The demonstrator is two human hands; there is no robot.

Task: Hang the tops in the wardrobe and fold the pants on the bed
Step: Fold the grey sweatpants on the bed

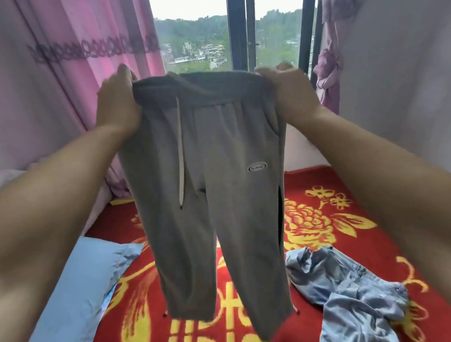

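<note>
Grey sweatpants point(214, 187) with a white drawstring and a small oval logo hang in the air above the bed, legs dangling down. My left hand point(117, 103) grips the left end of the waistband and my right hand point(290, 91) grips the right end, stretching it flat at chest height. Crumpled light-blue jeans point(353, 292) lie on the bed at the lower right, below my right forearm.
The bed carries a red blanket point(371, 189) with yellow flowers. A light-blue pillow point(69, 296) lies at the lower left. Pink curtains point(82, 60) hang left and right of a window point(238, 31) straight ahead.
</note>
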